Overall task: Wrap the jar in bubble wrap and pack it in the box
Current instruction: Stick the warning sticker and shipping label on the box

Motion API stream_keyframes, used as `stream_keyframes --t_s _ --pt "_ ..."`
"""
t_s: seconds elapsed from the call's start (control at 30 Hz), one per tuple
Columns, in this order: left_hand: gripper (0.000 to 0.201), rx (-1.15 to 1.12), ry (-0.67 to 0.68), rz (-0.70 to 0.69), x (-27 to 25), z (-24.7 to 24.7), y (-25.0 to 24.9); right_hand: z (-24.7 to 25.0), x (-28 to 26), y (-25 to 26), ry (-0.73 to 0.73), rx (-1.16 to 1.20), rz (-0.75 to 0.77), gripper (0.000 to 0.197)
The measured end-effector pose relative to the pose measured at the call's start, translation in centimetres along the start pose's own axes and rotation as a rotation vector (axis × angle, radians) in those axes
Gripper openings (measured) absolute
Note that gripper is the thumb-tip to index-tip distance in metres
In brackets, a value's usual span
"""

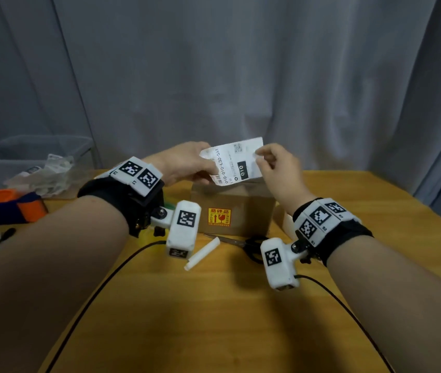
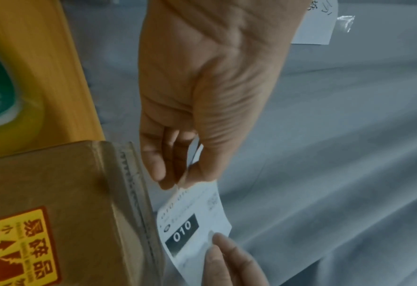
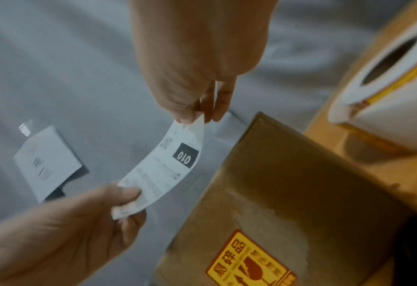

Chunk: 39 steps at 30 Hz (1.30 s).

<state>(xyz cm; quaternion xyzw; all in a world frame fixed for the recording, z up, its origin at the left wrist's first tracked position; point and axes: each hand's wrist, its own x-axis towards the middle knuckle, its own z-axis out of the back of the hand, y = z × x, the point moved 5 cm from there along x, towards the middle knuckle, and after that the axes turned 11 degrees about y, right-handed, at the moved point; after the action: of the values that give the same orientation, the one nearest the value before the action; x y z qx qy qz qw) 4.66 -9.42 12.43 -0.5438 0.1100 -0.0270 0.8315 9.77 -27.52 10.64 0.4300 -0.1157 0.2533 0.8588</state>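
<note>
1. The box (image 1: 231,211) stands on the desk (image 1: 214,305), near its far middle.
2. A shipping label (image 1: 234,164) is held above the box, the left hand (image 1: 187,164) pinching its left end and the right hand (image 1: 278,168) its right end.
3. Scissors (image 1: 243,244) lie on the desk just before the box; a small roll of paper (image 1: 203,254) lies to their left.
4. A tape dispenser (image 1: 9,205) sits at the desk's left edge.
5. A plastic bin (image 1: 25,154) stands behind the dispenser at the far left, with crumpled wrap (image 1: 47,176) before it.
6. A large roll (image 3: 383,77) rests on the desk right of the box.
7. A curtain (image 1: 240,63) hangs behind the desk.
</note>
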Motion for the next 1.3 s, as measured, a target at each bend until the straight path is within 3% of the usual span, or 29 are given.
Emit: stream_keyframes --t_s 0.17,0.33,0.43,0.77,0.97,1.3 --pt "0.015 -0.087 -0.201 -0.008 1.5 1.6 1.3 -1.0 1.1 -1.6 0.024 0.030 -0.137 0.018" --pt "0.005 0.009 -0.314 0.036 2.9 1.7 3.0 -2.1 1.5 -2.4 0.065 -0.050 -0.202 0.019" --pt "0.009 0.100 -0.354 0.071 3.5 1.5 3.5 -2.1 1.5 -2.6 0.060 -0.111 -0.202 0.019" --pt "0.028 0.390 -0.366 0.075 4.1 0.6 2.7 -2.2 1.3 -3.2 0.056 -0.184 -0.254 0.014" --pt "0.022 0.396 -0.351 0.084 4.3 0.4 2.7 -2.4 1.2 -2.8 0.075 -0.203 -0.266 0.007" --pt "0.023 0.436 -0.302 0.110 5.0 0.2 2.7 -2.1 1.1 -2.9 0.084 -0.264 -0.279 0.014"
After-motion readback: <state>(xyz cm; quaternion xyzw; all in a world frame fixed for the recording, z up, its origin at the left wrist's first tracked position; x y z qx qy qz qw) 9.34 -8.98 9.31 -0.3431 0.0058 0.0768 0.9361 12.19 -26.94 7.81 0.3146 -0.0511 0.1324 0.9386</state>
